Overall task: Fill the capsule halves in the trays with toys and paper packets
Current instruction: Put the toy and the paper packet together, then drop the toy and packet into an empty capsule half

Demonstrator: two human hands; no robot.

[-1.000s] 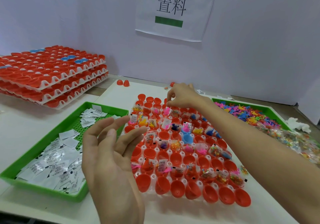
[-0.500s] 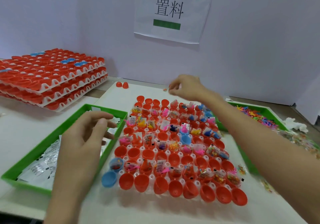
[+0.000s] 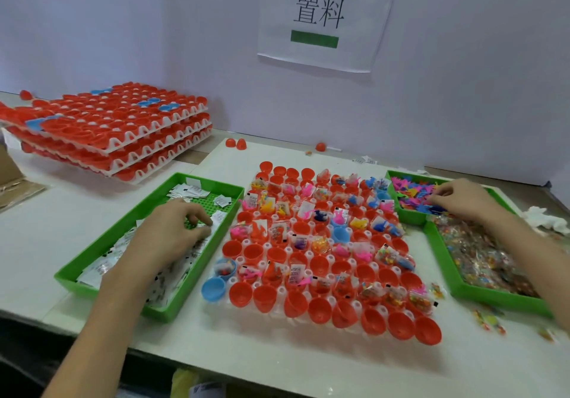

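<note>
Right, both hands are down in the supply trays. The left hand [image 3: 172,234] is in the green tray [image 3: 160,313] on the left of the worktop [image 3: 277,360], fingers [image 3: 200,220] bent with their tips on the paper packets [image 3: 188,191]; I cannot tell whether one is pinched. Over on the far right, the right hand [image 3: 462,201] is in the toy tray [image 3: 410,218], thumb and forefinger drawn narrow among the coloured toys [image 3: 410,189]. Whether one is caught between them, I cannot tell.

Between the two hands sits the tray of red capsule halves [image 3: 296,303]. Many of the far and middle cups hold toys and packets, while the nearest row stands empty. A blue half [image 3: 213,288] sits at its near-left corner. Beside the toy tray, another green tray [image 3: 441,259] holds clear bagged pieces [image 3: 481,255]. A stack of capsule trays [image 3: 123,138] lies at the back left, and a paper sign [image 3: 320,18] hangs on the wall.
</note>
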